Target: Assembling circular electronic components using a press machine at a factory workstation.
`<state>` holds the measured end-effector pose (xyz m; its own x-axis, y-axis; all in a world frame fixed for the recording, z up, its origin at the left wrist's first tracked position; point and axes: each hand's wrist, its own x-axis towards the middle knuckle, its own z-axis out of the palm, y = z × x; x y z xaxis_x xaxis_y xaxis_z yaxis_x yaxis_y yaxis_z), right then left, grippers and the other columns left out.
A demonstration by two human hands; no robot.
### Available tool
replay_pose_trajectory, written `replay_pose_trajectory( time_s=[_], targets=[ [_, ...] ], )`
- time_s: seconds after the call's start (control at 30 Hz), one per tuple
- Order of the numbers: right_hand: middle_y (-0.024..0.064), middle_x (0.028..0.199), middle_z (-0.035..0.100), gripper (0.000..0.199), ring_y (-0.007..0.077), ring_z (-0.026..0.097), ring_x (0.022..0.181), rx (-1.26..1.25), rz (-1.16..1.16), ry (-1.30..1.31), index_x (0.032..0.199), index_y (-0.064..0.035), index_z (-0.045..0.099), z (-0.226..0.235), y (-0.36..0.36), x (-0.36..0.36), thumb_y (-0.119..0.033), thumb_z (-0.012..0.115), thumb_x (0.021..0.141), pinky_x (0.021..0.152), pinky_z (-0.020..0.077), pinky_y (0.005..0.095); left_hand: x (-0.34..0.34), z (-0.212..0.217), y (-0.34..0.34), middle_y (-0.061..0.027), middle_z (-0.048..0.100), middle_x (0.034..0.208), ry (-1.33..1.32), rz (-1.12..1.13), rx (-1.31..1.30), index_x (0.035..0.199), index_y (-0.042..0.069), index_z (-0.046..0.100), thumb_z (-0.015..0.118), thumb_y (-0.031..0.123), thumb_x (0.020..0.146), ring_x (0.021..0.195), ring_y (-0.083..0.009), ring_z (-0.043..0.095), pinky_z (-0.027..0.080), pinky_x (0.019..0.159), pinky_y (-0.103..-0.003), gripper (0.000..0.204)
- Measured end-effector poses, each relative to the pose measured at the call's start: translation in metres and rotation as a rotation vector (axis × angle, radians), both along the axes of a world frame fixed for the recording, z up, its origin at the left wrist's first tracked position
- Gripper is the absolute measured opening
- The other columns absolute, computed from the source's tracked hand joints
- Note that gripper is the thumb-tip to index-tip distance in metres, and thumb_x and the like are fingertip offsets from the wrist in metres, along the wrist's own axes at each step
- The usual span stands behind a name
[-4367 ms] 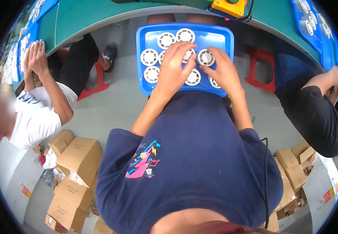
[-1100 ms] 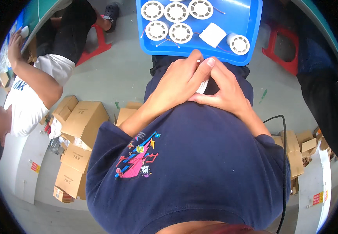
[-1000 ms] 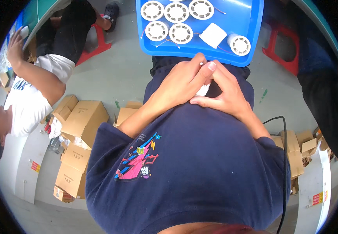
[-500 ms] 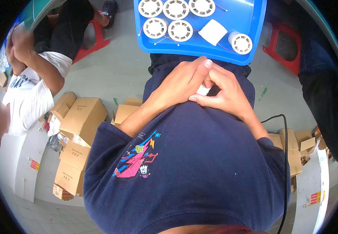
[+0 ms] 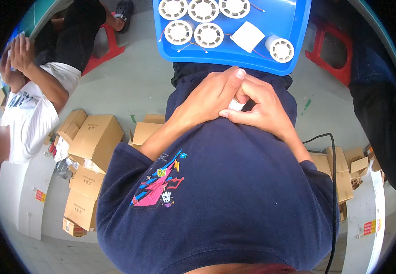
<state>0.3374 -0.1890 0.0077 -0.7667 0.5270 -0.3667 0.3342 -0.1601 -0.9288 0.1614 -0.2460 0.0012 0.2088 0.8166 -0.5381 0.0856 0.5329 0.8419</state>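
Observation:
My left hand (image 5: 211,96) and my right hand (image 5: 263,104) are closed together in front of my lap. Between them shows a small piece of a white part (image 5: 237,105), most of it hidden by my fingers. Just beyond the hands lies a blue tray (image 5: 278,20). Several white round pieces with slotted faces (image 5: 208,35) sit in it, some with thin coloured wires. A white square-sided piece (image 5: 247,36) rests among them, and at the tray's right a white cylinder with a slotted end (image 5: 280,50) lies tilted.
Red stools (image 5: 328,52) stand on both sides of the tray. Cardboard boxes (image 5: 95,137) are stacked at my left, with more boxes (image 5: 339,173) at my right. A black cable (image 5: 334,192) hangs along my right side. A person in a white shirt (image 5: 36,109) sits at far left.
My hands keep nearly the same hold on the white part. The whole picture has shifted very slightly. At far left, the other person's hands have moved and their fingers now point upward.

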Motion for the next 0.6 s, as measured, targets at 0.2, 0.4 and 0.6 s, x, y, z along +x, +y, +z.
replay_pose_trajectory(
  time_s=[0.2, 0.4, 0.6],
  targets=[
    [0.0088, 0.080, 0.050, 0.048, 0.0236, 0.051, 0.070, -0.105, 0.045, 0.035, 0.077, -0.0043, 0.042, -0.002, -0.003, 0.005, -0.020, 0.088, 0.078, 0.062, 0.0441, 0.0365, -0.004, 0.000, 0.000, -0.0208, 0.065, 0.075, 0.005, 0.003, -0.033, 0.088, -0.001, 0.056, 0.034, 0.039, 0.113, 0.071, -0.0391, 0.065, 0.049, 0.070, -0.045, 0.052],
    [0.0072, 0.082, 0.053, 0.040, 0.0213, 0.054, 0.072, 0.060, -0.177, 0.008, 0.078, -0.0054, 0.050, 0.001, -0.004, -0.001, -0.016, 0.088, 0.077, 0.064, 0.0454, 0.0344, -0.002, -0.014, -0.001, -0.0147, 0.059, 0.073, -0.032, 0.115, 0.012, 0.089, 0.000, 0.057, 0.048, 0.034, 0.109, 0.065, -0.0265, 0.057, 0.047, 0.066, -0.036, 0.040],
    [0.0058, 0.090, 0.055, 0.037, 0.0192, 0.055, 0.082, 0.134, -0.148, 0.092, 0.088, -0.0051, 0.055, -0.007, -0.005, 0.003, -0.012, 0.087, 0.073, 0.073, 0.0452, 0.0308, -0.004, -0.026, -0.020, -0.0053, 0.063, 0.085, -0.200, 0.221, -0.033, 0.092, 0.003, 0.061, 0.054, 0.023, 0.106, 0.076, -0.0169, 0.056, 0.047, 0.073, -0.031, 0.026]
  ],
)
